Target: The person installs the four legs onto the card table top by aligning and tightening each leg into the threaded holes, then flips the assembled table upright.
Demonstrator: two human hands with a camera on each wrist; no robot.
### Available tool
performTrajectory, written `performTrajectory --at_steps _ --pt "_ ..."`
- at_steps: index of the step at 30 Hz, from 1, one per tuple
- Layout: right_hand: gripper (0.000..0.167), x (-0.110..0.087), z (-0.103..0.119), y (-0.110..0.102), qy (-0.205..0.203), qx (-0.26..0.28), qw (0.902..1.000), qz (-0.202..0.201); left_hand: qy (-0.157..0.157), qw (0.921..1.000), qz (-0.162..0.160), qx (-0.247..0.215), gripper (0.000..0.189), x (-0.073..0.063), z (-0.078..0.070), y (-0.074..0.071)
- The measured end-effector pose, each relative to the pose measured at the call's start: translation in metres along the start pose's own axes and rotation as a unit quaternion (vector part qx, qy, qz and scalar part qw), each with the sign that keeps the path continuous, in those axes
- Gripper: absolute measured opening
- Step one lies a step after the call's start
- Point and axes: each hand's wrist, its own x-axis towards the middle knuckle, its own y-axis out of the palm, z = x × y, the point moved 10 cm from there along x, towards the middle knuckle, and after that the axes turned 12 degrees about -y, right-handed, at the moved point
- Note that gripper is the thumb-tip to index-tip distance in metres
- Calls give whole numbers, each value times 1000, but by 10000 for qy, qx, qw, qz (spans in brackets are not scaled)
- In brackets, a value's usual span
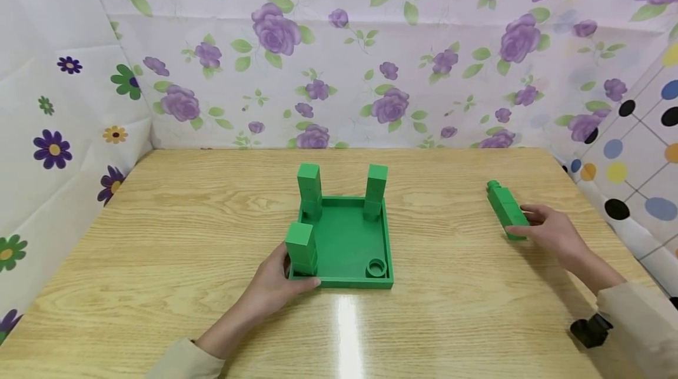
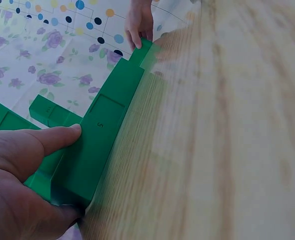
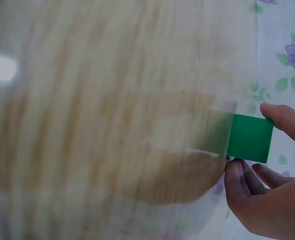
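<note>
A square green tray-like base [image 1: 349,243] lies on the table, with upright green square posts at three corners: back left [image 1: 309,185], back right [image 1: 376,188] and front left [image 1: 301,246]. A round socket [image 1: 376,268] shows at its front right corner. My left hand [image 1: 275,282] grips the front left corner, thumb along the front wall; its other fingers are mostly hidden. On the right, a loose green post [image 1: 507,209] with a round knobbed end lies on its side. My right hand [image 1: 553,235] holds its near end between thumb and fingers, and the right wrist view shows its square end face [image 3: 251,138].
The wooden table [image 1: 212,208] meets a flower-printed sheet [image 1: 328,73] at the back. Patterned sheets also stand at the left [image 1: 63,120] and right [image 1: 635,143]. A black device [image 1: 590,331] sits at my right wrist.
</note>
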Motion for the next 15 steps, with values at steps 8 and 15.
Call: performTrajectory --at_steps 8,15 --pt "72 2 2 -1 -186 -387 9990 -97 11 10000 64 -6 77 1 0 0" --pt "70 3 5 -2 -215 -417 9989 26 -89 10000 -17 3 74 2 2 0"
